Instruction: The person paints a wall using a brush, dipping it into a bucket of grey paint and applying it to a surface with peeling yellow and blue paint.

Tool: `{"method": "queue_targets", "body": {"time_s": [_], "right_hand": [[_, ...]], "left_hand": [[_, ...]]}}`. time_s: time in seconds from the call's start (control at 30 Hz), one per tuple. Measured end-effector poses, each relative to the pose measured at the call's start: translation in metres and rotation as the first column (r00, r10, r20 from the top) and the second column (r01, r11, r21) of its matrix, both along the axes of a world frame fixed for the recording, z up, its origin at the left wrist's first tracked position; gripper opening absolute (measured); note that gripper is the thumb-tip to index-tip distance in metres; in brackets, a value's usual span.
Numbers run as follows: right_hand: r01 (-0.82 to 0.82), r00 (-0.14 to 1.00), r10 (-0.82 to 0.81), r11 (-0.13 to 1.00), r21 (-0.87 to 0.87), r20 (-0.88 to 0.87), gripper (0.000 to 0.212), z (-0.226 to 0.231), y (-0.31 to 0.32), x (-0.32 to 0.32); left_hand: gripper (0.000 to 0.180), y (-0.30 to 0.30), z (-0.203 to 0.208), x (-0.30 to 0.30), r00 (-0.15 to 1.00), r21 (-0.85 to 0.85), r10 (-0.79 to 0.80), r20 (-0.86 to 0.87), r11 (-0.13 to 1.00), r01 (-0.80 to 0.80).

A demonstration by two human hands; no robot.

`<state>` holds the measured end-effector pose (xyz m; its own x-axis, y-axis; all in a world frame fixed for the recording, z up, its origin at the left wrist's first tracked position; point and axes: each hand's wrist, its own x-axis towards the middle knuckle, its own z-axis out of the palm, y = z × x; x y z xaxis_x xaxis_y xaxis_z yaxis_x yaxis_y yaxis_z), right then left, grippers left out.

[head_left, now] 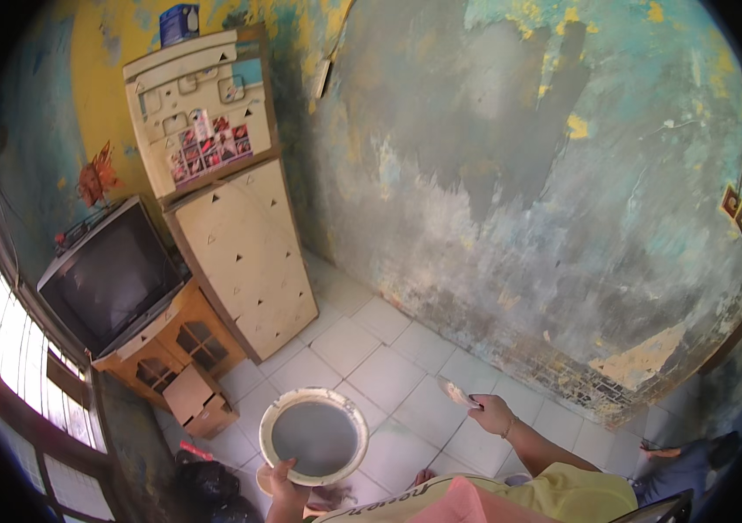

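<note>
My left hand (285, 485) grips the near rim of a round, off-white bucket (265, 433), the thumb lying over its edge. Grey liquid (314, 438), like paint or thin plaster, fills the part of the bucket I can see into. To the right, my right hand (491, 416) is closed round the handle of a paintbrush (456, 392), its pale bristles directed up and left, apart from the wall. Beyond the brush stands a patchy wall (493, 113) in grey, turquoise and yellow, with a darker grey area high up.
A cream fridge (240, 253) stands beyond the bucket. Left of it, a television (114, 275) rests on a wooden cabinet (201, 327), with a cardboard box (199, 401) in front. Black bags (214, 488) lie lower left. Wall sockets (737, 209) and another person (685, 462) are at right.
</note>
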<state>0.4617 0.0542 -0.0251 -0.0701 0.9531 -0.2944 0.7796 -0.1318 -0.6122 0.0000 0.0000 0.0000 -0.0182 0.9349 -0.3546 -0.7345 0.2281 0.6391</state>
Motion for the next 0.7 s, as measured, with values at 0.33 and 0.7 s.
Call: {"method": "queue_targets", "body": {"time_s": [0.33,0.7], "right_hand": [[0.512,0.753,-0.43,0.859,0.032,-0.498,0.025,0.125,0.032,0.128],[0.515,0.569,-0.169,0.836,0.188,-0.805,0.018,0.233,0.079,0.104]], "left_hand": [[0.064,0.066,0.03,0.117,0.982,0.031,0.062,0.177,0.997,-0.069],[0.063,0.192,0.046,0.172,0.973,0.021,-0.197,0.124,0.98,0.196]]}}
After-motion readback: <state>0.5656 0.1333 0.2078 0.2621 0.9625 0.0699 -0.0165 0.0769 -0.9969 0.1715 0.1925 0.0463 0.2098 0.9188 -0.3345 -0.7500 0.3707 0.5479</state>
